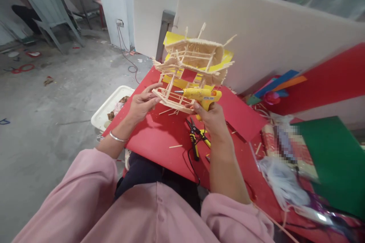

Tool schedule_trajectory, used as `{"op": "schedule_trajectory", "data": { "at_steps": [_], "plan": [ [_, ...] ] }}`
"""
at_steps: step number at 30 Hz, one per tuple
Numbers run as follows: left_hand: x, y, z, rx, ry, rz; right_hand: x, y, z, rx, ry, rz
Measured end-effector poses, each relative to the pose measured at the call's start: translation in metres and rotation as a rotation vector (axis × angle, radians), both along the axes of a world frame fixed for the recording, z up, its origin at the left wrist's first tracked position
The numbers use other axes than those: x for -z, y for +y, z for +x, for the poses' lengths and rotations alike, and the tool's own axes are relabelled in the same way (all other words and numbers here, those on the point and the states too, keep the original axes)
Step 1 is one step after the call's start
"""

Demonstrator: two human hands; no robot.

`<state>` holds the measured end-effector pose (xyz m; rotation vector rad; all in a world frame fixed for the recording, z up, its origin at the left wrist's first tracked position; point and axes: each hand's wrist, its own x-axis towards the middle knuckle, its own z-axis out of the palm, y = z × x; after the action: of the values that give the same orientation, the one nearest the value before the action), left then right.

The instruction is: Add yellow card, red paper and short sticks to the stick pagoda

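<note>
A tiered model house of thin wooden sticks (184, 64) is held up over a red table (154, 133). My left hand (144, 102) grips its lower left corner, thumb and fingers closed on the stick frame. In my right hand (209, 114) is a yellow glue gun (202, 94), its nozzle pointing left in front of the model. Some fingers of that hand reach behind the gun near the model's base; whether they touch it I cannot tell. Black-and-yellow pliers (194, 140) lie on the table below, beside a few loose sticks (175, 146).
Right of the model are a red sheet (242, 114), a clear plastic bag (282, 182) and a green board (336, 159). Yellow card (171, 38) stands behind it. A white tray (98, 115) sits at the table's left. A black cord (191, 165) hangs over the front edge.
</note>
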<state>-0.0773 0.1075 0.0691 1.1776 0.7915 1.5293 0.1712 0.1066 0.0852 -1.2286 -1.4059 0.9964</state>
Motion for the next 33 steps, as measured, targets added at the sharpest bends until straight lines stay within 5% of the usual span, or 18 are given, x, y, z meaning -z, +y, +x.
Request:
{"op": "schedule_trajectory", "data": {
  "at_steps": [12, 27, 33],
  "plan": [
    [-0.024, 0.045, 0.01, 0.42, 0.111, -0.348, 0.004, -0.008, -0.001, 0.028, 0.016, -0.031],
    [-0.005, 0.04, 0.016, 0.445, 0.04, -0.172, 0.006, -0.02, 0.011, 0.094, -0.014, -0.08],
    [0.003, 0.037, 0.016, 0.459, 0.062, -0.128, 0.001, -0.04, 0.019, 0.262, -0.196, -0.078]
  ]
}}
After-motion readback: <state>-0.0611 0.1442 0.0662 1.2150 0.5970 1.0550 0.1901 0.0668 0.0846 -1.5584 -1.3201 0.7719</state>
